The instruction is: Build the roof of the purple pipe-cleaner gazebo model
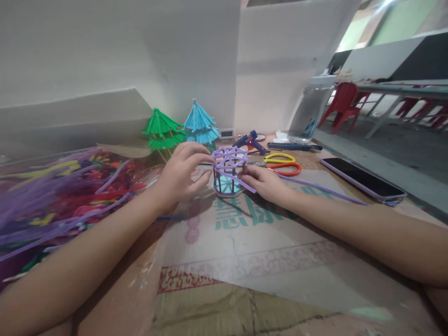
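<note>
A small pavilion-like frame (pixel 227 185) stands on the table between my hands, with dark posts, a light blue base and a purple lattice top. A purple pipe cleaner (pixel 233 178) runs from its left side across the front, its free end sloping down to the right. My left hand (pixel 185 172) is at the frame's left, index fingertip at the lattice edge, thumb and fingers apart. On the right side, my right hand (pixel 262 183) has its fingers pinched where the pipe cleaner passes; the exact contact is partly hidden.
Behind stand green (pixel 163 128) and blue (pixel 200 122) tiered roofs. A glue gun (pixel 250 141), scissors (pixel 282 163), a blue-handled tool (pixel 294 146), a phone (pixel 362 178) and a clear plastic container (pixel 310 112) lie to the right. Colourful pipe cleaners (pixel 70 196) are heaped at left.
</note>
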A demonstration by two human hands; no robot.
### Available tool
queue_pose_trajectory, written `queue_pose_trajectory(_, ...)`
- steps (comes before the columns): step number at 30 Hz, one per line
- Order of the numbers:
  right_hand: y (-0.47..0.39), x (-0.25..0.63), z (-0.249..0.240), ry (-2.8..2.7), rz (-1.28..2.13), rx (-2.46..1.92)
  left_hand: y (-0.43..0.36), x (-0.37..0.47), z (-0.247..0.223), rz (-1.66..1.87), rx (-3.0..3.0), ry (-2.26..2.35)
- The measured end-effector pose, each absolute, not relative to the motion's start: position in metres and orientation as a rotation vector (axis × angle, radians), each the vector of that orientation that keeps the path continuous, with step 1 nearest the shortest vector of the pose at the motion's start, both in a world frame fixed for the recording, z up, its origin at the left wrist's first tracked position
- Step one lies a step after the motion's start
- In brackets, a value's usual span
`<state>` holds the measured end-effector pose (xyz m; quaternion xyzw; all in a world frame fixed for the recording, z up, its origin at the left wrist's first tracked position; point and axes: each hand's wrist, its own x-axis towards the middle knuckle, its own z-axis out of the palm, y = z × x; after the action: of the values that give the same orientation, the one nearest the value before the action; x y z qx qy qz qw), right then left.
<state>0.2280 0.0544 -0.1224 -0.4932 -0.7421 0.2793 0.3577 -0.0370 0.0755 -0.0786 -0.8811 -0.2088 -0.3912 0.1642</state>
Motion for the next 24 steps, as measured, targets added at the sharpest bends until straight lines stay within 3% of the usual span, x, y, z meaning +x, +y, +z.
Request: queue_pose_trajectory(24,0.0551,0.2261,-0.1201,-1.990,0.765,-1.158,0.0793,-0.0323,-0.0870,-1.138,-2.378,-0.529)
